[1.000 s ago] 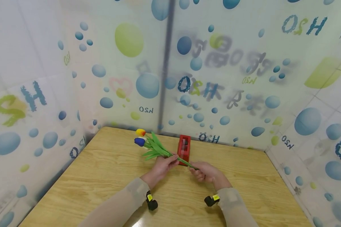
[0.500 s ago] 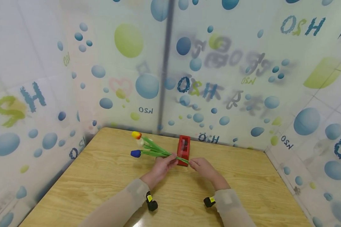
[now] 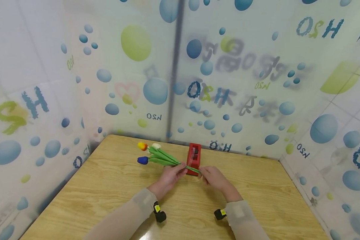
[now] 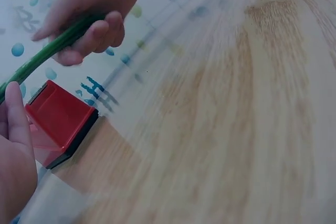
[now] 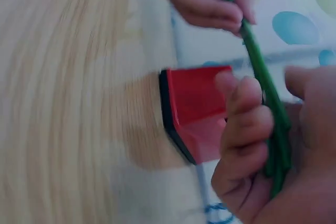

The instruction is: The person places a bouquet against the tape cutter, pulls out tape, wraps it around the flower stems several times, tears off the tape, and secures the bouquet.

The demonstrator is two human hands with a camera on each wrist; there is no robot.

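A small bunch of artificial tulips lies slantwise between my hands, with blue, white and yellow-orange heads toward the left. My left hand grips the green stems near their middle. At the stem ends is my right hand, its fingers curled round them; the right wrist view shows the stems running into that palm. Just behind both hands stands a red tape dispenser with a toothed cutting edge and black base, partly covered by the stems. In the left wrist view, the dispenser sits below the stems.
The wooden table reaches back to a curtain printed with blue and green bubbles, which also hangs on both sides. A small black wrist camera is strapped to the left sleeve, and another camera to the right one.
My right hand has shifted slightly left and up along the stem ends. The tulip heads spread apart, moved a little left and down, then the white one came back into view.
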